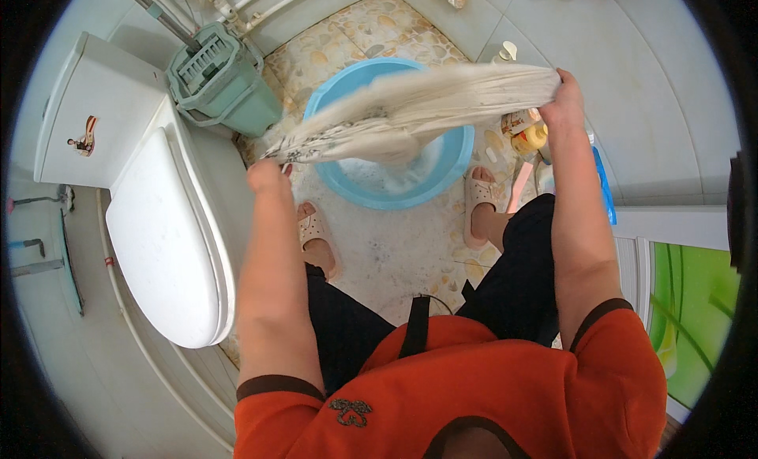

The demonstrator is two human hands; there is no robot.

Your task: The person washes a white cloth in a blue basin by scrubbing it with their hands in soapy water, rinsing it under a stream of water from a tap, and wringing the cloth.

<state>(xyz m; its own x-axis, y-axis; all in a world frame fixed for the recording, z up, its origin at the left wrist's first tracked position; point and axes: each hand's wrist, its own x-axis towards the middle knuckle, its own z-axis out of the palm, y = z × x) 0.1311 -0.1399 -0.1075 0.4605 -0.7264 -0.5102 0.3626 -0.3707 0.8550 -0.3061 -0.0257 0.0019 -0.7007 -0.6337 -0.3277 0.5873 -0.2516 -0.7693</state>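
A cream-coloured cloth [414, 106] with dark printed patterning hangs stretched between my two hands, blurred in places. My left hand [269, 176] grips its patterned end near the toilet. At the other end, my right hand [562, 100] is closed around the bunched fabric. Below the cloth stands a round light-blue plastic basin [391, 201] on the floor. White suds [385, 173] show inside it, and the cloth hides part of its interior and rim. Whether the cloth's sagging middle touches the suds, I cannot tell.
A white toilet [166, 240] with its lid down stands left. Behind it is a green mop bucket [225, 86] with a mop handle. Several bottles, including a yellow one [529, 140], and a pink-handled object [521, 186] lie right. My sandalled feet flank the basin on wet-looking pebble-patterned tiles [379, 26].
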